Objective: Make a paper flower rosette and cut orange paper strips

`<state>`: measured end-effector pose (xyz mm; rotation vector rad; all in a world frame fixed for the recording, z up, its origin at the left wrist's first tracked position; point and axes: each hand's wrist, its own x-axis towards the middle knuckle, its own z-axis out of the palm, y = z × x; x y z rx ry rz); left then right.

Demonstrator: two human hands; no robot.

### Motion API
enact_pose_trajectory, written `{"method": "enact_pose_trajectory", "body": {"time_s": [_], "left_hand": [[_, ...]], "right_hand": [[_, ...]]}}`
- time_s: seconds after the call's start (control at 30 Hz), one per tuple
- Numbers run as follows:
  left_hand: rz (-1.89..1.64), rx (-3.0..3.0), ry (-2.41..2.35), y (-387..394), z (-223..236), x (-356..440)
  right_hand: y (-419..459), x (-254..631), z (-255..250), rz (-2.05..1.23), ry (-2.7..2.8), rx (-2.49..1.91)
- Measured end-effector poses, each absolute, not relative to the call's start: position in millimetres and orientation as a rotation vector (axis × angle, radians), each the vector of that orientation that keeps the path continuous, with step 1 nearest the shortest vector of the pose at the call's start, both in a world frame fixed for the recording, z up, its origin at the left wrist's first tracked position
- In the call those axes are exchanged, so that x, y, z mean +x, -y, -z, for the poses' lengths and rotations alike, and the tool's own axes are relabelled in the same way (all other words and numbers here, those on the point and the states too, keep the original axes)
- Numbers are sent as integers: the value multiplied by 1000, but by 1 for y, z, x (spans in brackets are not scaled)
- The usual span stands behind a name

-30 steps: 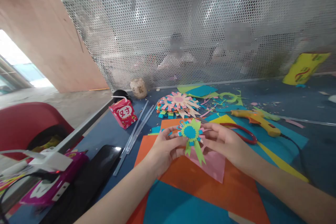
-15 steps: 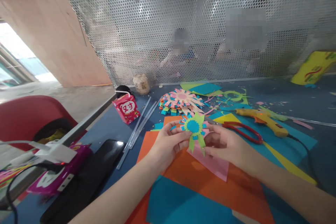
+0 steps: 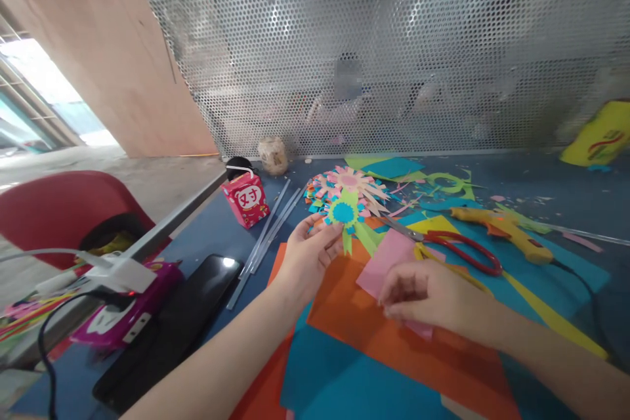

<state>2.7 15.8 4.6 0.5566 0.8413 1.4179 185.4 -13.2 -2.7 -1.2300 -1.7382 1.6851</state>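
A paper flower (image 3: 343,212) with a blue centre, a green fringe and green leaf-shaped pieces is pinched by its lower left edge between thumb and fingers of my left hand (image 3: 309,252). My right hand (image 3: 426,294) is apart from it, over a pink paper piece (image 3: 384,261). Its fingers are curled towards the thumb, and what they hold, if anything, is hidden. Under both hands lies an orange sheet (image 3: 354,315), partly over a blue sheet (image 3: 354,374). Scissors with red handles (image 3: 465,249) lie beyond my right hand. Behind the held flower is a pile of fringed paper flowers (image 3: 349,178).
A yellow glue gun (image 3: 512,235) with a black cord lies at the right. Clear sticks (image 3: 266,233), a red drink carton (image 3: 247,198), a black phone (image 3: 167,335) and a purple power strip (image 3: 130,312) are at the left. A perforated metal panel (image 3: 295,46) stands behind.
My right hand has let go of the paper flower and moved down over the pink paper. My left hand has carried the flower slightly left and up. The view has shifted a little.
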Motion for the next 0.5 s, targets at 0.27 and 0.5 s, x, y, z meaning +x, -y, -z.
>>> {"method": "enact_pose_trajectory", "body": {"time_s": [0.27,0.5], "left_hand": [[-1577,487,-833,-26,-6,-6],[-1548,499,-828,-26,-3,-5]], "right_hand": [[32,189,-3,-1993,2264,-498],[24,205,-4,-1926,2016,-622]]}}
